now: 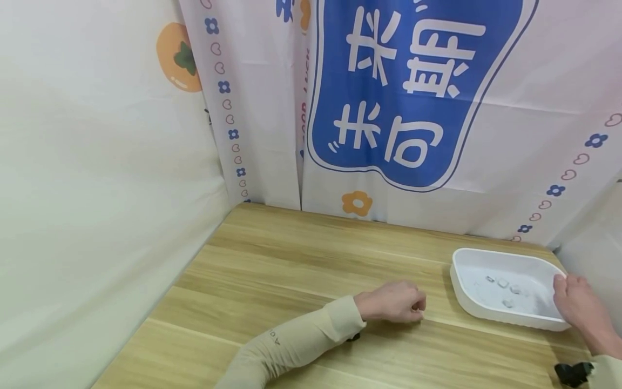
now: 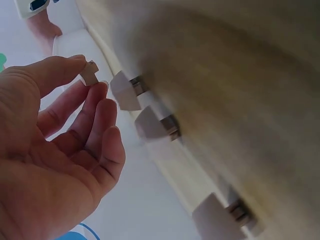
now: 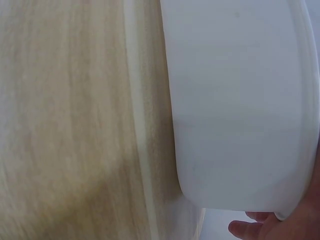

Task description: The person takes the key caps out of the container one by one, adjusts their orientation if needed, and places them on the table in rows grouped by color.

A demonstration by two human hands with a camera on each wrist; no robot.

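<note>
Blue banner (image 1: pixel 399 100) reading 未来可期
Left hand (image 1: pixel 394 302) pinches a small piece (image 2: pixel 89 75); right hand (image 1: pixel 580 305) grips the white tray (image 1: pixel 529 274); sleeve (image 1: pixel 296 340) lettering unclear.

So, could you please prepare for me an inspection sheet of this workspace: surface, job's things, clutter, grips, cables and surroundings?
Surface: flat brown wood-grain tabletop.
Job's things: white rounded-rectangular tray with several small clear pieces inside; three small pale pieces with brownish ends along the tabletop in the left wrist view, too blurred to identify.
Clutter: nothing seen.
Left grip: pinches a small pale angular piece, material unclear.
Right grip: holds the tray's right end.
Cables: nothing seen.
Surroundings: white printed cloth curtain behind; plain pale sheet at left.
</note>
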